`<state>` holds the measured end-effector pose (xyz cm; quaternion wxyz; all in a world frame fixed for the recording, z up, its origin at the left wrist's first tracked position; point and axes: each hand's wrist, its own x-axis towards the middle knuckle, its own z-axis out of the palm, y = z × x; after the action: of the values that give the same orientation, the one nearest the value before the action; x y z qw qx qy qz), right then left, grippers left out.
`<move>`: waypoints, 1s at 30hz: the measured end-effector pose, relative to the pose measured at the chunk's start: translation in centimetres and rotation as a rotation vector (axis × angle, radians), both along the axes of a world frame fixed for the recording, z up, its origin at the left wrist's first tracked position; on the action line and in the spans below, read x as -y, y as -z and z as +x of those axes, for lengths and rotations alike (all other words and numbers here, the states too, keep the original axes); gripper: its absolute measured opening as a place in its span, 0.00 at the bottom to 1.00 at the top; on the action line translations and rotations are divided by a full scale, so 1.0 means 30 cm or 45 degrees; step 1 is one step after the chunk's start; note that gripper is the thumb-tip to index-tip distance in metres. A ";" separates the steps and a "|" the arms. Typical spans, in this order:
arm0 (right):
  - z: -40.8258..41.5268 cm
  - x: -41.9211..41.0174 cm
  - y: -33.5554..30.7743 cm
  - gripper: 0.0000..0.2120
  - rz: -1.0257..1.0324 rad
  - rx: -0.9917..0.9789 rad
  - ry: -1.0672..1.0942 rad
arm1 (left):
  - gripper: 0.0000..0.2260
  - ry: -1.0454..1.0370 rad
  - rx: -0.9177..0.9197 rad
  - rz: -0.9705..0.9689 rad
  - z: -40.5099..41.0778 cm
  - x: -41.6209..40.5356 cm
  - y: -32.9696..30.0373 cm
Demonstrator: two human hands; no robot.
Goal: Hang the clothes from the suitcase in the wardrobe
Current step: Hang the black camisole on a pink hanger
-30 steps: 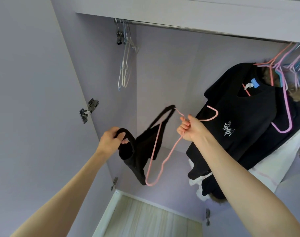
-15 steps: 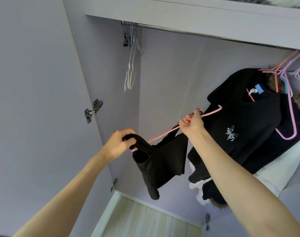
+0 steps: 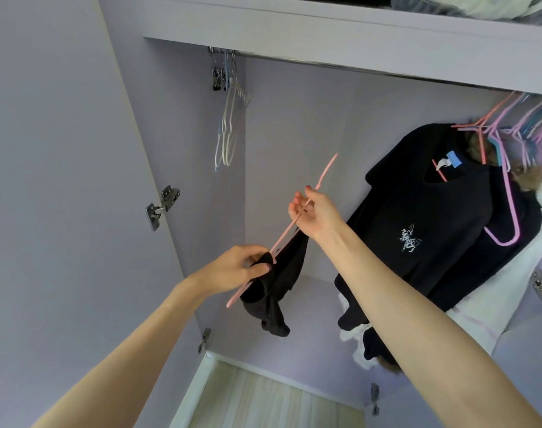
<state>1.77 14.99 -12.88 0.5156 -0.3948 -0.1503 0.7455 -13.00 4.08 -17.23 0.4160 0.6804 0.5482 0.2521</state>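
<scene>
A small black top (image 3: 276, 291) hangs from a pink hanger (image 3: 282, 239) that I hold edge-on in front of the open wardrobe. My right hand (image 3: 313, 214) grips the hanger near its neck, the hook end pointing up to the right. My left hand (image 3: 235, 267) pinches the top's strap against the hanger's lower arm. The metal rail (image 3: 341, 67) runs under the shelf above.
A black printed T-shirt (image 3: 427, 223) and other garments hang on pink and purple hangers at the right of the rail. Several empty white hangers (image 3: 228, 134) hang at its left end. The wardrobe door (image 3: 62, 180) stands open on the left, with a hinge (image 3: 161, 206).
The hanger has turned edge-on and tilted steeper, hook end higher. My left hand moved right and down onto the strap at the hanger's arm; the top now hangs bunched below it.
</scene>
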 end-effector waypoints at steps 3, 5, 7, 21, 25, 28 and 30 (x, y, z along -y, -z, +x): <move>0.018 0.039 -0.010 0.08 0.177 0.782 -0.318 | 0.06 -0.192 0.099 0.149 0.028 -0.006 -0.001; 0.030 0.068 -0.002 0.12 0.300 1.128 -0.412 | 0.05 -0.235 0.131 0.195 0.056 -0.022 -0.010; 0.048 0.074 -0.002 0.11 0.373 1.194 -0.395 | 0.04 -0.229 0.143 0.207 0.094 -0.033 -0.026; 0.296 0.070 -0.042 0.09 0.431 1.514 -0.323 | 0.09 -0.179 0.206 0.200 0.430 -0.090 -0.053; 0.404 0.049 -0.064 0.07 0.302 1.435 -0.209 | 0.13 0.007 0.024 0.332 0.489 -0.125 -0.071; 0.516 0.037 -0.104 0.14 0.314 1.624 -0.069 | 0.16 -0.091 -0.132 0.625 0.514 -0.173 -0.110; 0.582 0.033 -0.126 0.15 0.346 1.793 0.021 | 0.16 -0.234 -0.301 1.047 0.515 -0.218 -0.163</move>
<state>19.23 14.02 -9.11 0.3465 -0.7154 -0.5358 0.2846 2.45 10.63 -12.33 0.0208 0.7620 0.5043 0.4058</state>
